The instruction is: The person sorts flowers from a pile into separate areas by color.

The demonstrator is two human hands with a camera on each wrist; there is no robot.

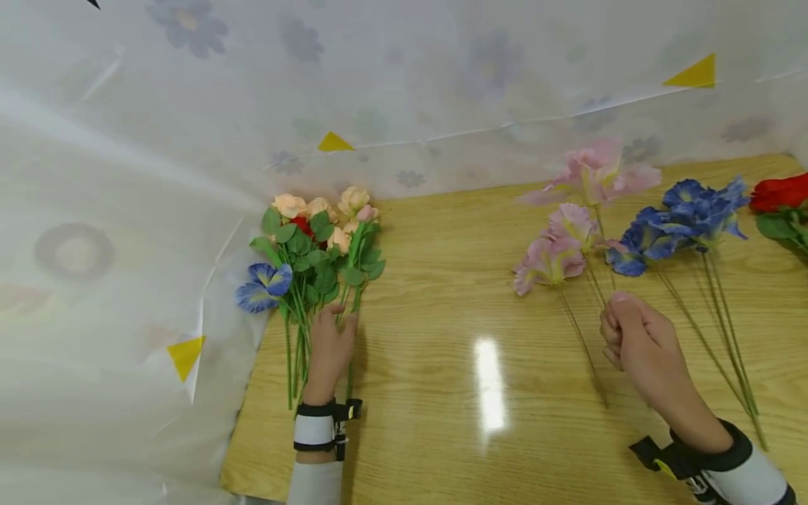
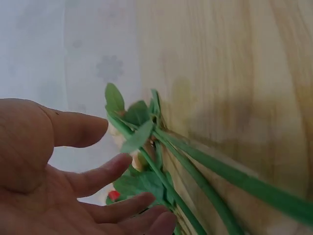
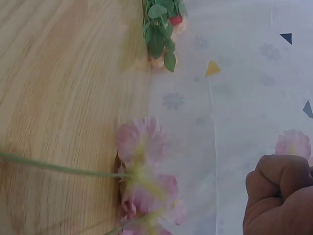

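Here the left hand point(image 1: 330, 345) lies released on the bouquet point(image 1: 313, 254) stems at the tabletop point(image 1: 442, 294) edge — the right hand point(image 1: 637, 340) pinches a pink flower point(image 1: 596, 172) stem, lifted.

Wooden table point(image 1: 442, 294): pale, strongly grained wood w/ a glossy, lacquer-like finish, showing a bright glare patch near centre. Backdrop sheet point(image 1: 126, 140): thin, translucent, plastic-looking film w/ a soft sheen, faint floral print and yellow triangles. Bunch of flowers point(image 1: 315, 245) under left hand point(image 1: 330, 347): artificial-looking, matt cloth-like petals in peach, red and blue; smooth green stems w/ a slight plastic shine in the left wrist view. Pink flowers point(image 1: 571, 224) by right hand point(image 1: 637, 340): thin, matt, crinkled, fabric-like petals; thin smooth stems. Blue flowers point(image 1: 684, 214): same matt, cloth-like look. Wrist straps point(image 1: 315, 428): white and black, matt, apparently fabric w/ plastic fittings.
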